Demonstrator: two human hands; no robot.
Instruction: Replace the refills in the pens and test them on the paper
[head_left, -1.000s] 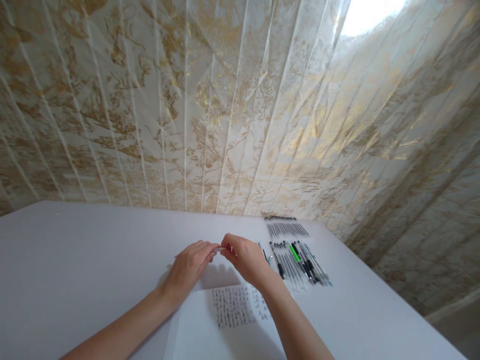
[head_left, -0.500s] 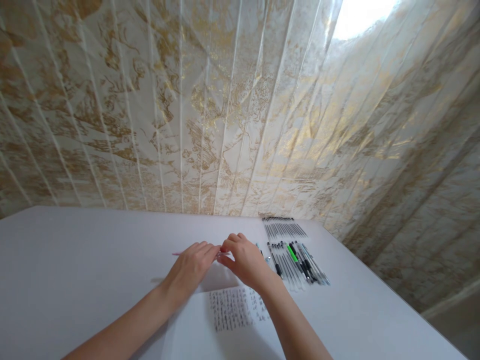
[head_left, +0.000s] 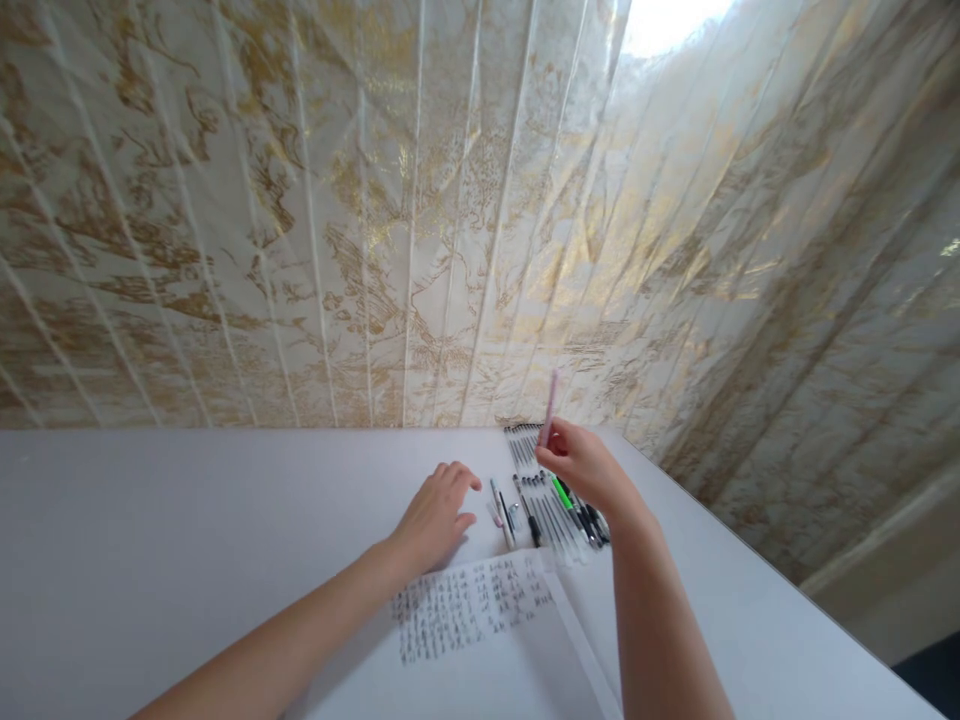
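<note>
— What lies closest to the near edge of the tabletop [head_left: 187, 530]?

— A sheet of paper [head_left: 495, 660], right of the middle, its far part covered with lines of handwriting. It lies flat and slightly turned, probably so the writing faces the person.

— And the left hand [head_left: 439, 515]?

— Just beyond the sheet's far edge, palm down on the tabletop. Its fingers are loosely spread and hold nothing. The heel of the hand seems to touch the paper, which would keep the sheet from sliding, though I cannot tell for sure.

— What's beside it?

— A couple of loose pens [head_left: 501, 505] just to its right, then a row of pens [head_left: 551, 515] laid side by side, parallel, one with a green part. Set out like that, each can be seen and picked singly.

— Where is the right hand [head_left: 589, 470]?

— Raised above that row, toward the far right corner. Thumb and fingertips are closed on the lower end of a pink pen [head_left: 550, 405], which stands nearly upright, clear of the tabletop. A pinch that low leaves most of the barrel free and in plain view.

— Anything farther?

— A second row [head_left: 521, 440] of thin dark sticks, refills perhaps, at the far edge, and behind it a cream and gold curtain [head_left: 337, 220].
</note>
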